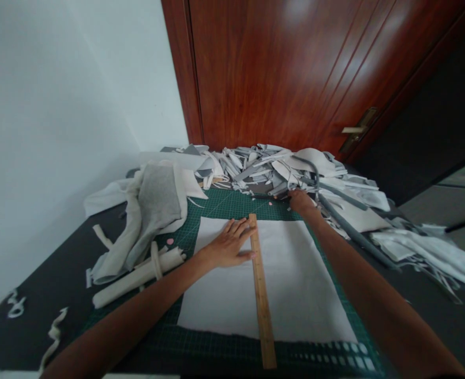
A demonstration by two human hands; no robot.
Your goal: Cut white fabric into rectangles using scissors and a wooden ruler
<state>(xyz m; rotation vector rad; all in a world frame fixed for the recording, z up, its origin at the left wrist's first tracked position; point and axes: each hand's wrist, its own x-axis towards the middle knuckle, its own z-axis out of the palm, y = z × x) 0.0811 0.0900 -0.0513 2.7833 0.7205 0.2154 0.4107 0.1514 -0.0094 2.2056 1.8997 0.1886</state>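
A white sheet [307, 284], cloth or similar, lies flat on a green cutting mat [232, 202]. Across it, lengthwise from me, runs a wooden ruler [261, 295], its near end past the sheet's edge. My left hand [228, 245] rests palm down on the sheet, fingers spread, with fingertips and thumb touching the ruler's left edge. Beyond the sheet's far right corner, my right hand [300, 201] has its fingers bent down at a dark, thin object [270, 196] by the scrap pile. What the fingers grip is too small and dim to make out.
Grey and white scraps [252, 163] are heaped along the back by a wooden door [264, 73]. Folded grey-white material [157, 195] and a tied roll [138, 276] lie left. A grey tube-like strip [351, 229] curves past my right forearm. A white wall [78, 95] borders the left.
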